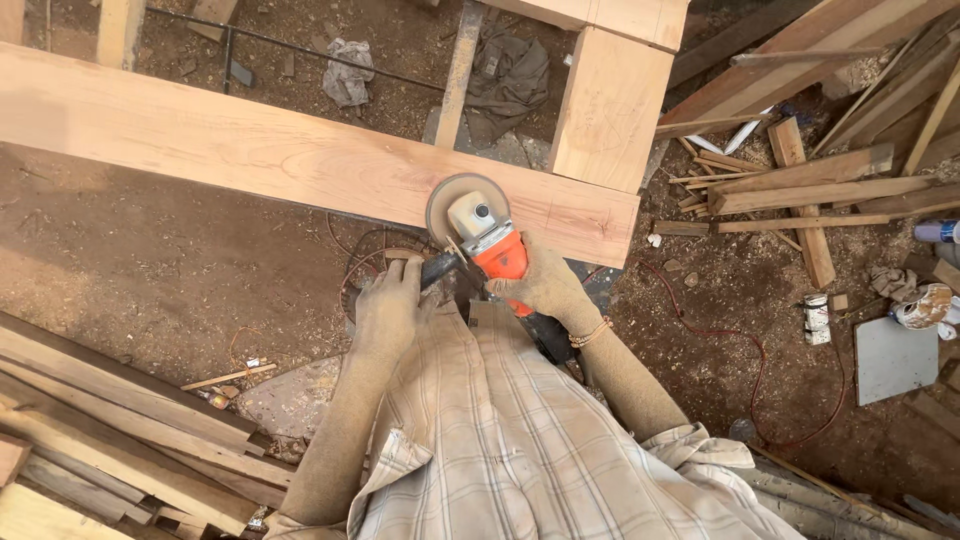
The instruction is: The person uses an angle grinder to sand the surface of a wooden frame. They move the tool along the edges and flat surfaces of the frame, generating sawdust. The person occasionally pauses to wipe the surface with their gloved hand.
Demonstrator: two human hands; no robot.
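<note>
Grinder (487,238), orange body with grey head, sat on the near edge of the long plank (250,150), its round disc (462,205) flat against the wood close to the plank's right end. Left hand (388,305) was closed around the black side handle (437,268), just below the plank edge. Right hand (540,283) was wrapped around the orange body, also just below the plank. Both hands and forearms were coated in sawdust. A second plank (608,105) met the long plank from above, right of the disc. Red cable (740,345) lay on the dirt below-right of the plank.
</note>
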